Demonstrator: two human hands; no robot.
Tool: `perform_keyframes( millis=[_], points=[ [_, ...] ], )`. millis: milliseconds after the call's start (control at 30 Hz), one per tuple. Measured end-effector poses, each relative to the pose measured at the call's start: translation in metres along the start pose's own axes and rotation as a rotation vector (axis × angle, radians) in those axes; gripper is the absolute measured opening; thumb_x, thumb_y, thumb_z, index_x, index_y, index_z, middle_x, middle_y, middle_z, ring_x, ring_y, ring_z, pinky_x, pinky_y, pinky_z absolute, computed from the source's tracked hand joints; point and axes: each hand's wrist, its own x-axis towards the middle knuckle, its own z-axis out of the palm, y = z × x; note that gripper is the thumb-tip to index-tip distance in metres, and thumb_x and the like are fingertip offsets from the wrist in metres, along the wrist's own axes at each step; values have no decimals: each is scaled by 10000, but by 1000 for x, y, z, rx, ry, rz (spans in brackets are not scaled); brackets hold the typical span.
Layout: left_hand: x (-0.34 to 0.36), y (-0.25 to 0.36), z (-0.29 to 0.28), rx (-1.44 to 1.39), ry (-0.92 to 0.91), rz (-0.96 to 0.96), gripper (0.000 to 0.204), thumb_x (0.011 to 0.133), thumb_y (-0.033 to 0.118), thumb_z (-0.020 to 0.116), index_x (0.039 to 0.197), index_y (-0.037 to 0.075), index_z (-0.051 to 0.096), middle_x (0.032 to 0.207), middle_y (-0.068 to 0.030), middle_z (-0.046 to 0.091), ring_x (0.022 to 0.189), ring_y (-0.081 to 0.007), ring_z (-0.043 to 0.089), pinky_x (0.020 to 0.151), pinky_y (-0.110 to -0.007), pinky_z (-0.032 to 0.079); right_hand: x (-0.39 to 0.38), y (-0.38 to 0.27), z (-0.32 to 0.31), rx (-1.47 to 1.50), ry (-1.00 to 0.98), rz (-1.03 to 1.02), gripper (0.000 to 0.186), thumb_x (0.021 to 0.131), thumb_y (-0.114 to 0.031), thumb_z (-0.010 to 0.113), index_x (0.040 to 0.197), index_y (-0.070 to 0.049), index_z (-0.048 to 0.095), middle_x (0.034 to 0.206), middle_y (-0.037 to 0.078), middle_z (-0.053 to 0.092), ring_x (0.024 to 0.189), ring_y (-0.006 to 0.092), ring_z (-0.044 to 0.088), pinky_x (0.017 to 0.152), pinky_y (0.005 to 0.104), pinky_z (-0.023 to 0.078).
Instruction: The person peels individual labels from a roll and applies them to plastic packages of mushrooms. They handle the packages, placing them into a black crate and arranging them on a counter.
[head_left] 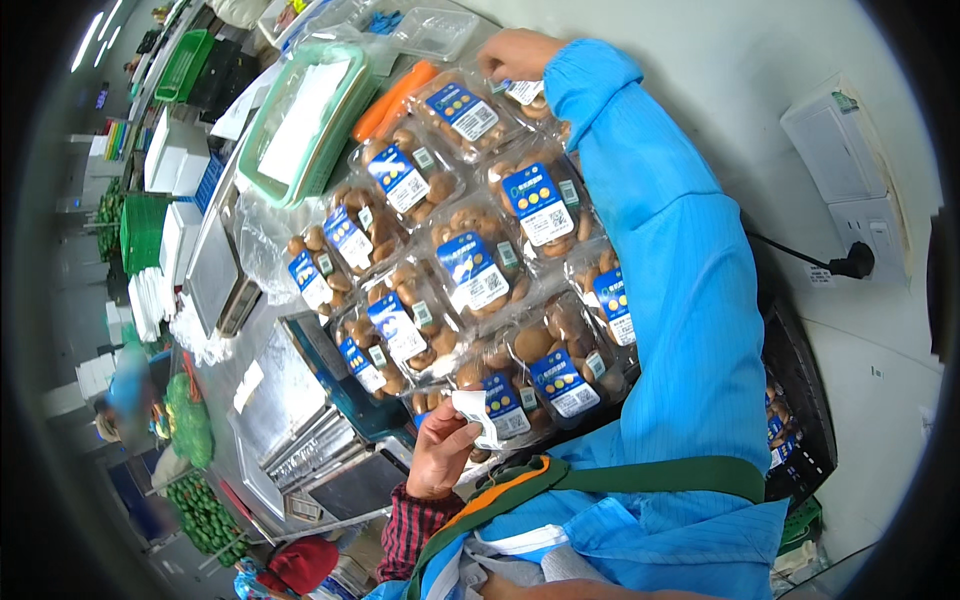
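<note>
Clear plastic packs of brown mushrooms [466,268], each with a blue and white label, stand in rows across the metal table. Low at the front, my left hand [442,455] pinches a strip of white label paper [476,416] over the nearest packs. My right arm, in a blue sleeve, stretches along the right side of the rows. At the far end my right hand [516,56] reaches down onto a mushroom pack [527,93]. Its fingers are bent and pressed together at the pack's top; what they hold, if anything, is too small to make out.
A pale green tray [287,190] stands left of the packs, with carrots [395,100] beside it. A scale-like machine [345,375] is at the left front. On the right are a wall with a plugged cable [850,262] and a black crate [805,420]. Another person [128,385] is far left.
</note>
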Motion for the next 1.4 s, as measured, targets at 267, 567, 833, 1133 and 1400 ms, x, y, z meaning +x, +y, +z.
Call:
perform_keyframes(
  millis=[267, 567, 833, 1133, 1400],
  points=[
    [29, 1, 18, 40, -16, -33, 381, 853, -80, 569, 1227, -3, 554, 1125, -81, 629, 1027, -164, 594, 923, -302, 455, 21, 8, 19, 63, -91, 13, 115, 709, -125, 662, 809, -68, 660, 805, 109, 662, 763, 292, 630, 631, 411, 475],
    [34, -4, 28, 36, -31, -52, 361, 858, -79, 567, 1210, 3, 560, 1121, -92, 635, 995, -169, 613, 898, -315, 485, 25, 3, 26, 22, -66, 30, 125, 726, -109, 625, 840, -93, 673, 817, 83, 680, 765, 275, 643, 649, 404, 479],
    [34, -8, 19, 69, 27, -48, 333, 860, -80, 555, 1180, 7, 588, 1077, -89, 653, 948, -170, 625, 866, -305, 493, 23, 6, 29, 58, -34, -5, 122, 733, -104, 622, 845, -94, 671, 818, 81, 680, 757, 260, 644, 653, 390, 477],
    [139, 133, 77, 837, 111, 523, 182, 958, 97, 513, 1083, -2, 601, 969, -32, 630, 864, -90, 569, 788, -244, 447, 9, 16, 8, 439, -40, 52, 118, 772, -95, 602, 868, -29, 620, 785, 107, 663, 688, 209, 655, 601, 347, 486],
    [300, 129, 54, 1740, -123, 892, 217, 883, 60, 537, 1057, -66, 507, 1263, -247, 506, 1112, -427, 511, 933, -425, 434, 12, 10, 10, 391, -50, 43, 152, 790, -75, 590, 919, 6, 583, 783, 112, 660, 680, 192, 663, 589, 329, 498]
  ],
)
